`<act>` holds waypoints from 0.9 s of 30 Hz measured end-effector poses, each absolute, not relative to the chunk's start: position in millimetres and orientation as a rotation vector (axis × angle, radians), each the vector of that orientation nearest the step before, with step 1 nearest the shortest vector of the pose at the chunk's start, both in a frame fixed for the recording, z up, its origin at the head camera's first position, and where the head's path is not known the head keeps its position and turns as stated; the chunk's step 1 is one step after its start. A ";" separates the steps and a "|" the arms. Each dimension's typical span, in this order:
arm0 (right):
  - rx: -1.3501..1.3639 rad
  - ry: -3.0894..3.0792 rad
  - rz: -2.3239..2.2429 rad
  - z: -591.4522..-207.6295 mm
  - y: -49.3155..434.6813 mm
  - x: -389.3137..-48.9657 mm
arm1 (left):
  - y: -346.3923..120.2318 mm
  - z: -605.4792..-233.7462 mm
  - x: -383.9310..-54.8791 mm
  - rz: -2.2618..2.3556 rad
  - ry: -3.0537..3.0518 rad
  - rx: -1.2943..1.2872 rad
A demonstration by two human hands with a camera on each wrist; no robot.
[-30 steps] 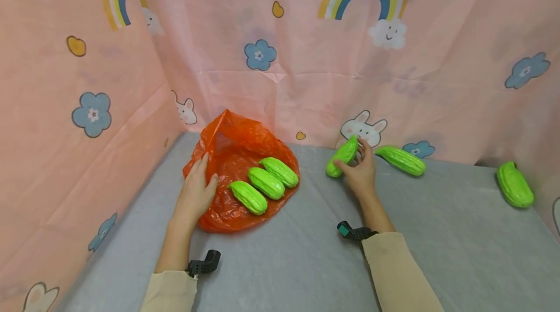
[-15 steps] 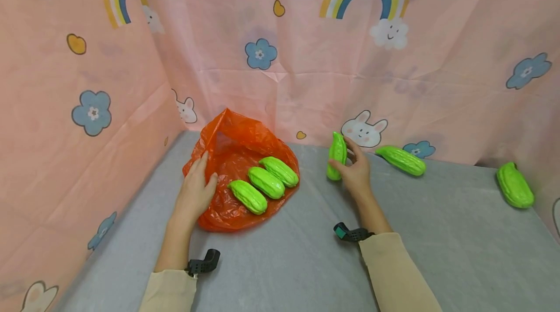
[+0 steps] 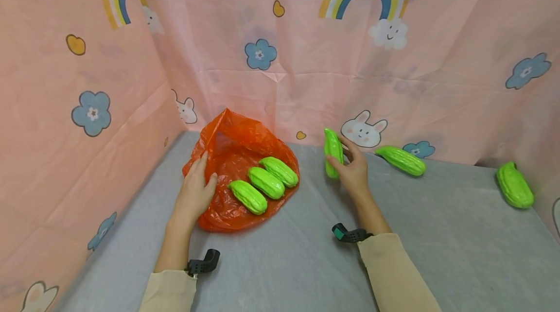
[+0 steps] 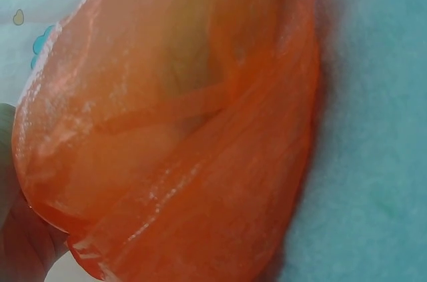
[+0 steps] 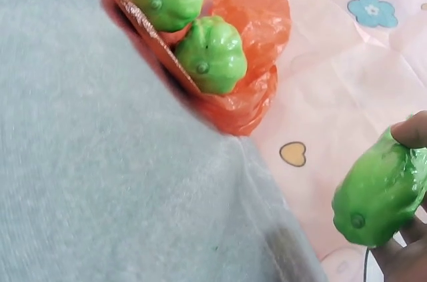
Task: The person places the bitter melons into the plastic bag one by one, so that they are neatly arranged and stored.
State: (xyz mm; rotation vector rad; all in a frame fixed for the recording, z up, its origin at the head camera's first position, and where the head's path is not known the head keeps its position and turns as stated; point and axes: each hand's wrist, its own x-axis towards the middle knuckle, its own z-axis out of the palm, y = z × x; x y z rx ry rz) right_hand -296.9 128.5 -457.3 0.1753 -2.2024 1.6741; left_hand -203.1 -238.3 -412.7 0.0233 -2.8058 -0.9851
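My right hand point(image 3: 353, 173) grips a bright green bitter melon point(image 3: 333, 156) between thumb and fingers, held nearly upright right of the bag. In the right wrist view this bitter melon point(image 5: 377, 195) shows its blunt end. My left hand point(image 3: 195, 193) rests against the left side of an orange plastic bag point(image 3: 218, 215), its fingers fairly straight and the thumb apart. Three more bitter melons point(image 3: 266, 182) lie in the bag's mouth. The bag point(image 4: 200, 182) fills most of the left wrist view and hides what is inside.
One bitter melon point(image 3: 401, 160) lies at the back, right of my right hand. Another bitter melon point(image 3: 515, 185) is near the right wall. The grey tabletop point(image 3: 280, 273) meets a pink printed curtain point(image 3: 218, 35) at the back and sides.
My right hand has moved a little to the left with the bitter melon, which has turned from slanted to nearly upright. My left hand and the bag have stayed in place.
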 end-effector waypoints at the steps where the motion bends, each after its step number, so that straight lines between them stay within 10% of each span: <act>1: 0.182 -2.208 1.677 -456.4 128.4 -296.6 | -238.2 -412.6 -203.2 -0.985 -2.804 0.020; 27: 0.416 -2.269 1.663 -445.4 100.2 -285.2 | -238.6 -409.7 -201.6 -1.003 -2.829 0.055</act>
